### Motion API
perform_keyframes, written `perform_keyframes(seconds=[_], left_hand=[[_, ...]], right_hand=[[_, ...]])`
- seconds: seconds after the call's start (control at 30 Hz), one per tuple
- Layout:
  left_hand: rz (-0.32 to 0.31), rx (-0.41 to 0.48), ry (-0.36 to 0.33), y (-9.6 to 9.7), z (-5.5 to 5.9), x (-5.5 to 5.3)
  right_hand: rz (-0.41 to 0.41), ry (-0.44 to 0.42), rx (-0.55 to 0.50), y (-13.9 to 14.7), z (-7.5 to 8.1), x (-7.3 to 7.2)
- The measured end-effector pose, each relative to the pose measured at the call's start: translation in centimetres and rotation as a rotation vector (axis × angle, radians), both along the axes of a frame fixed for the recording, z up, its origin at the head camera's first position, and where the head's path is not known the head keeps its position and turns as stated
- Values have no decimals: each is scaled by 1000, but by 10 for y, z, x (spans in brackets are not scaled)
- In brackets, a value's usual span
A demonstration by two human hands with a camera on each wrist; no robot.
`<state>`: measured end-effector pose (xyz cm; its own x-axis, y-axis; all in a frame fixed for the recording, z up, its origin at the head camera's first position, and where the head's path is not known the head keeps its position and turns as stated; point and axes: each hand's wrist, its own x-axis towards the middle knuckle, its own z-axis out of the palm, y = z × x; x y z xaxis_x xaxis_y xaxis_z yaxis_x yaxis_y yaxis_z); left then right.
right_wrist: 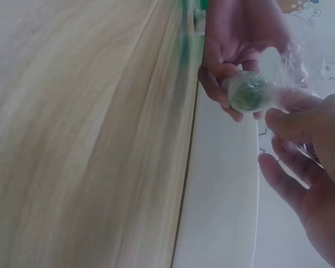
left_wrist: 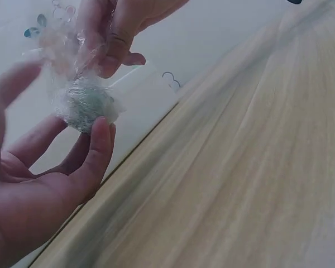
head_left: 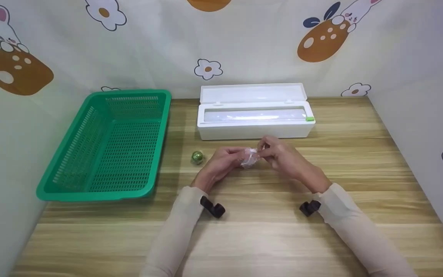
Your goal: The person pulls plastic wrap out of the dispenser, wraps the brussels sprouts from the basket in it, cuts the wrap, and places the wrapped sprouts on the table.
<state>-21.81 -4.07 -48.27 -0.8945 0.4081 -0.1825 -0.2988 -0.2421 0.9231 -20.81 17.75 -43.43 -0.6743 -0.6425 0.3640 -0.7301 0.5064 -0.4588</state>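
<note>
My left hand [head_left: 224, 161] holds a small green ball [left_wrist: 85, 105] between thumb and fingertips, as the left wrist view shows. Clear plastic film [head_left: 249, 158] is wrapped around this ball, and loose film stands up above it. With thumb and forefinger, my right hand [head_left: 281, 157] pinches the loose film close beside the ball. In the right wrist view, green shows through the film-covered ball [right_wrist: 249, 92], while a crumpled end of film trails over the right fingers. A second ball [head_left: 197, 157], shiny and green, lies on the table left of my left hand.
Behind the hands stands a white film dispenser box [head_left: 256, 131], lid raised, with a roll of film [head_left: 260, 115] inside and a green tab at its right end. A green plastic basket [head_left: 160, 144] is on the left of the wooden table [head_left: 260, 238]. Patterned curtain [head_left: 160, 42] hangs behind.
</note>
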Motion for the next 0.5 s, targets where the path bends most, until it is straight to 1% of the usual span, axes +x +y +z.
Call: perform_keyframes(seconds=[0.03, 0.1, 0.17, 0.23, 0.27, 0.33, 0.4, 0.47, 0.5], left_hand=[[3, -32, 17, 0, 0, 0], [27, -90, 34, -1, 0, 0], [63, -143, 44, 0, 0, -1], [104, -192, 63, 0, 1, -1], [126, -207, 66, 1, 2, -1], [171, -238, 73, 3, 2, 0], [205, -263, 80, 5, 3, 0], [218, -269, 87, 6, 4, 1], [212, -267, 90, 6, 5, 2]], right_hand=[[-13, -46, 9, 0, 1, 1], [-48, -158, -6, 0, 3, 3], [-106, -301, -58, 0, 4, 4], [-162, -398, -117, -3, 4, 5], [-186, -431, -140, -6, 4, 6], [-235, -463, -148, -12, 3, 8], [-278, -454, -125, -19, 3, 10], [-335, -433, -114, -25, 2, 12], [-363, -416, -116, -28, 2, 12]])
